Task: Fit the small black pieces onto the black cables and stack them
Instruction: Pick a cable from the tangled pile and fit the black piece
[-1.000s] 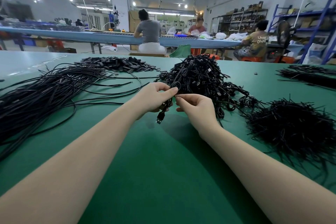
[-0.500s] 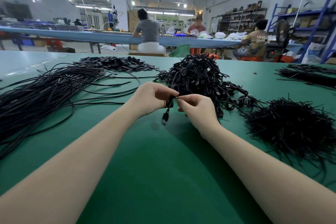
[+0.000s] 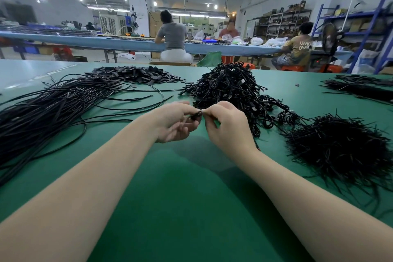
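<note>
Above the green counter (image 3: pixel 191 198), the left hand (image 3: pixel 174 122) and right hand (image 3: pixel 228 126) both pinch a small black piece (image 3: pixel 196 115) between their fingertips. The piece looks tiny and half hidden, so it could slip and drop into the finished cable pile (image 3: pixel 231 89) just behind.

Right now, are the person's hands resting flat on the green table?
No, both the left hand and the right hand are raised above the green table, pinching a small black piece between them.

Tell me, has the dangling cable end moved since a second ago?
Yes. It hung below the hands toward the green table; now only a small black bit shows, pinched between left hand and right hand.
</note>
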`<state>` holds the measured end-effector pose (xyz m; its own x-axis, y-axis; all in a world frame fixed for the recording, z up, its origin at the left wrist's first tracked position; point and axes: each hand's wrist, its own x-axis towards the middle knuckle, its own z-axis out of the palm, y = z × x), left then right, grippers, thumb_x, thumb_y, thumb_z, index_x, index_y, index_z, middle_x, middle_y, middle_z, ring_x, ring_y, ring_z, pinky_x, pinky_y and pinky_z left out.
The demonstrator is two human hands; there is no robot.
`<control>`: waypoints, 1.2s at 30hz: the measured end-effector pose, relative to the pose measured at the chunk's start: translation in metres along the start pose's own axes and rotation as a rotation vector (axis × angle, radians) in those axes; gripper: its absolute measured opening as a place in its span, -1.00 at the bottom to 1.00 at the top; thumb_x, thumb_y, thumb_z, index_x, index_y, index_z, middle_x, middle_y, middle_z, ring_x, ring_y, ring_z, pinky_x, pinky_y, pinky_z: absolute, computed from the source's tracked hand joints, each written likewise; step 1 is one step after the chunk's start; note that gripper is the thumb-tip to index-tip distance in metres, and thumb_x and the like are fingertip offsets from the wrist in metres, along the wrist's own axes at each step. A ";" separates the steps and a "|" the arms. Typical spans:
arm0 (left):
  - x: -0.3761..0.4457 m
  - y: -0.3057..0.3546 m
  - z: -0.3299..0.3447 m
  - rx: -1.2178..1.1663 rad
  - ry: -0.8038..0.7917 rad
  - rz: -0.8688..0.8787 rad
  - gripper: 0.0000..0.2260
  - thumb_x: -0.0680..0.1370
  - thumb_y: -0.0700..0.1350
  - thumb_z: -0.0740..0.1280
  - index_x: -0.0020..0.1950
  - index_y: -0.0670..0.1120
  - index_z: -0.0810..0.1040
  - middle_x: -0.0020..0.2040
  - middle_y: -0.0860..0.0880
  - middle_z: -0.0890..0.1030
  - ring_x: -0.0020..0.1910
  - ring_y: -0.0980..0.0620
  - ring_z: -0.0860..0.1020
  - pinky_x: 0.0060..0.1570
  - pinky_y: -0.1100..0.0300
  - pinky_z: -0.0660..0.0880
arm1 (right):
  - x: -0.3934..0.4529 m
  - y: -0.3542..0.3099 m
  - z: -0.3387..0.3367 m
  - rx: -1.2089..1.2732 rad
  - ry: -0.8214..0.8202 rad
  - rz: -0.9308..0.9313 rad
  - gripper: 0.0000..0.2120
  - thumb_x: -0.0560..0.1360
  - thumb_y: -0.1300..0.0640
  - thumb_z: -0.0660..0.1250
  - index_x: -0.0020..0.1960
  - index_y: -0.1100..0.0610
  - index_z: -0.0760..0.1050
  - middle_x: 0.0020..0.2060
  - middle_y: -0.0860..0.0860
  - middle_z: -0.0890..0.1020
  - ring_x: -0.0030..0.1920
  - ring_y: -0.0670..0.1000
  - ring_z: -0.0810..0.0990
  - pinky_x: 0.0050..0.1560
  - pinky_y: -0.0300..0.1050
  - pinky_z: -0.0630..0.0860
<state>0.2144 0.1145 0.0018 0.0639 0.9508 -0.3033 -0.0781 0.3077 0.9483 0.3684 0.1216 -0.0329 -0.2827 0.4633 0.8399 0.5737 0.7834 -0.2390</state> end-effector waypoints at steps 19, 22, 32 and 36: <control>0.026 -0.053 0.008 1.122 0.435 0.558 -0.87 0.53 0.02 0.21 -0.02 0.20 0.53 -0.22 0.07 0.61 -0.24 -0.02 0.56 -0.24 0.19 0.45 | 0.069 -0.006 -0.026 -0.147 0.010 0.004 -0.91 0.53 0.22 0.27 -0.06 0.22 0.53 -0.24 0.09 0.60 -0.28 0.12 0.53 -0.27 0.01 0.50; 0.031 -0.054 0.008 1.153 0.427 0.618 -0.84 0.52 0.01 0.21 0.00 0.19 0.57 -0.24 0.13 0.56 -0.29 0.00 0.53 -0.26 0.21 0.44 | 0.128 0.025 -0.040 -0.274 -0.061 0.286 -0.67 0.54 0.31 0.24 0.30 0.22 0.43 -0.01 0.11 0.62 -0.13 0.08 0.57 -0.07 -0.02 0.57; 0.029 -0.046 -0.005 0.852 0.791 0.459 -0.79 0.58 -0.05 0.18 0.19 -0.01 0.49 0.14 -0.10 0.55 0.07 -0.14 0.54 -0.04 0.10 0.41 | 0.017 -0.012 0.027 -0.194 -0.691 0.422 -0.37 0.55 0.15 0.21 0.54 -0.02 0.04 0.55 0.09 0.01 0.40 0.17 0.34 0.31 0.02 0.37; 0.021 -0.014 -0.058 0.697 0.643 0.227 -0.70 0.54 -0.17 0.23 0.27 -0.12 0.48 0.20 -0.19 0.55 0.15 -0.18 0.53 0.16 0.06 0.49 | -0.015 -0.019 0.037 -0.203 -0.646 0.399 -0.64 0.59 0.01 0.12 0.36 0.05 0.38 0.33 0.02 0.44 0.27 0.11 0.46 0.18 -0.03 0.44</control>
<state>0.1589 0.1319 -0.0232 -0.4513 0.8872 0.0959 0.5978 0.2208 0.7706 0.3334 0.1155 -0.0591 -0.3809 0.8917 0.2447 0.8375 0.4449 -0.3174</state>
